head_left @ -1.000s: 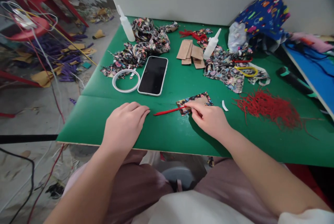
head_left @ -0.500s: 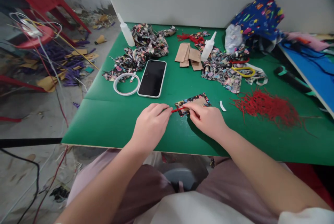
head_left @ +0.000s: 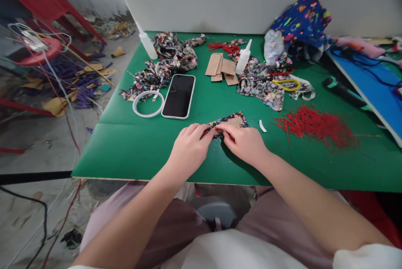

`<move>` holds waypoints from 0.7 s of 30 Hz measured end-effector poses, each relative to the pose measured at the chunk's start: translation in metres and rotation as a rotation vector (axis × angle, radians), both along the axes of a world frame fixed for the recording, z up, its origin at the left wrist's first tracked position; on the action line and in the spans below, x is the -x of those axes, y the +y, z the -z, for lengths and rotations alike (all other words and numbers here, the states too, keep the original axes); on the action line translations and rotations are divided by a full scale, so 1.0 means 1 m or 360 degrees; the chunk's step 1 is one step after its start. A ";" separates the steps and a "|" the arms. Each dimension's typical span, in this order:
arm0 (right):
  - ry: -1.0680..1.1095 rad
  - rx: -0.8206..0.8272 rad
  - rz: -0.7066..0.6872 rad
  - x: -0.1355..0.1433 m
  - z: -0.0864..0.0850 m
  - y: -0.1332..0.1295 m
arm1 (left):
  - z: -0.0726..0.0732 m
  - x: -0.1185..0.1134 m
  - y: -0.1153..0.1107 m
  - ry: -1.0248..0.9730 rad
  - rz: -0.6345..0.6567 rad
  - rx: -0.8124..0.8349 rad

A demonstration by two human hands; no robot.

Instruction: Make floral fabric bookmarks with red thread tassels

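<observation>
A small floral fabric piece (head_left: 241,116) with brown card on it lies flat on the table, partly covered by my fingers. My left hand (head_left: 191,147) is closed at its left end, pinching a short red cord (head_left: 205,133) that shows only in bits. My right hand (head_left: 246,141) rests over the middle of the piece, its thumb and forefinger closed on the cord's other part against the card. Most of the cord is hidden by the fingers.
Near the hands lie a phone (head_left: 179,96), a roll of white tape (head_left: 134,105), a white scrap (head_left: 262,126) and a heap of red cords (head_left: 317,129). Farther back are brown card pieces (head_left: 214,65), a squeeze bottle (head_left: 243,60), yellow-handled scissors (head_left: 293,85) and floral cloth (head_left: 176,53).
My left hand has moved right, onto the left end of the fabric piece and closer to my right hand. Less of the red cord shows. The whole view has shifted slightly.
</observation>
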State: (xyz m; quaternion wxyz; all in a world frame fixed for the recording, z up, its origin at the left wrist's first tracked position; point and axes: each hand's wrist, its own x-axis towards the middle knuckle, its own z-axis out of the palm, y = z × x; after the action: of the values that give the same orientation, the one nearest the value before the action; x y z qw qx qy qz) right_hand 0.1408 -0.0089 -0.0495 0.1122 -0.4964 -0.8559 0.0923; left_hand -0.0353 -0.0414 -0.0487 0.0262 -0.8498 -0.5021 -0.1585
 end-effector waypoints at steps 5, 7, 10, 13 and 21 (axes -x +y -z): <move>0.0011 0.0013 0.0034 0.001 -0.002 0.001 | 0.000 -0.001 -0.001 0.0019 -0.0003 -0.0002; 0.0022 -0.0006 -0.0006 0.001 -0.002 0.001 | 0.000 -0.001 -0.001 0.0016 -0.0012 0.0008; 0.0010 -0.0036 -0.0071 0.000 -0.001 0.000 | 0.000 -0.001 -0.001 0.0013 -0.0028 0.0014; 0.0007 0.0002 -0.0099 -0.001 -0.002 0.001 | -0.001 -0.001 -0.001 0.0014 -0.0031 0.0002; 0.0072 0.0168 0.0056 -0.006 -0.008 0.006 | -0.002 0.000 -0.002 0.0028 -0.0041 -0.0075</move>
State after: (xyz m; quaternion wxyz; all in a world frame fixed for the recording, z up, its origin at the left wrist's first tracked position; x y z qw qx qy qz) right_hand 0.1470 -0.0030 -0.0411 0.1067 -0.5144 -0.8382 0.1465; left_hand -0.0350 -0.0433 -0.0468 0.0527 -0.8437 -0.5089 -0.1626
